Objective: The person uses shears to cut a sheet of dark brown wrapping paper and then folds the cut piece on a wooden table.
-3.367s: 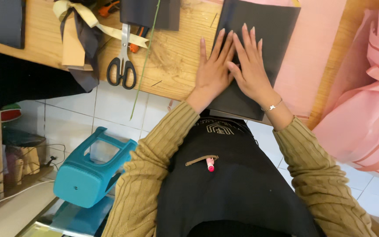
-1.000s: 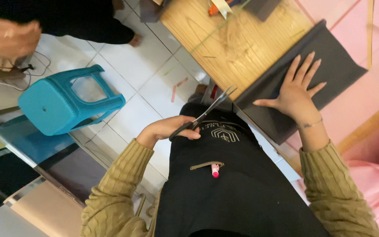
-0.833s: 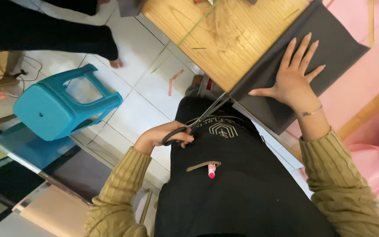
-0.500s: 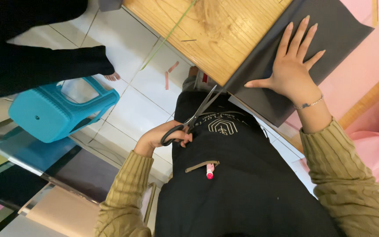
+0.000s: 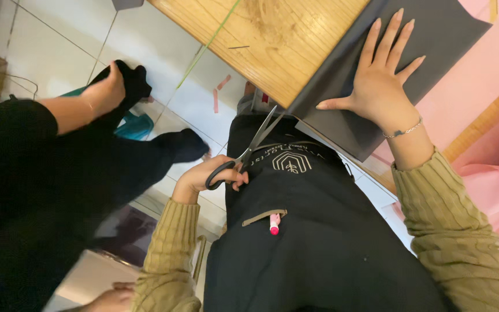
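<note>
While the left hand [image 5: 212, 176], fingers clenched through the scissors [image 5: 244, 155], opens the blades at the dark sheet [image 5: 434, 40]'s near corner, the right hand [image 5: 379, 86], spread flat, should probably press firmly just beyond the blade tips.

Dark grey fabric sheet [image 5: 434, 40] upper right, honey-brown wooden worktop [image 5: 272, 40] at top, black-handled steel scissors [image 5: 244, 156] centre, pale pink cloth [image 5: 492, 115] at right.

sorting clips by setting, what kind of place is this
Probably a sewing or craft workshop: a wooden worktable bearing dark grey sheet material, pink fabric piled beside it, and scissors in the left hand.
</note>
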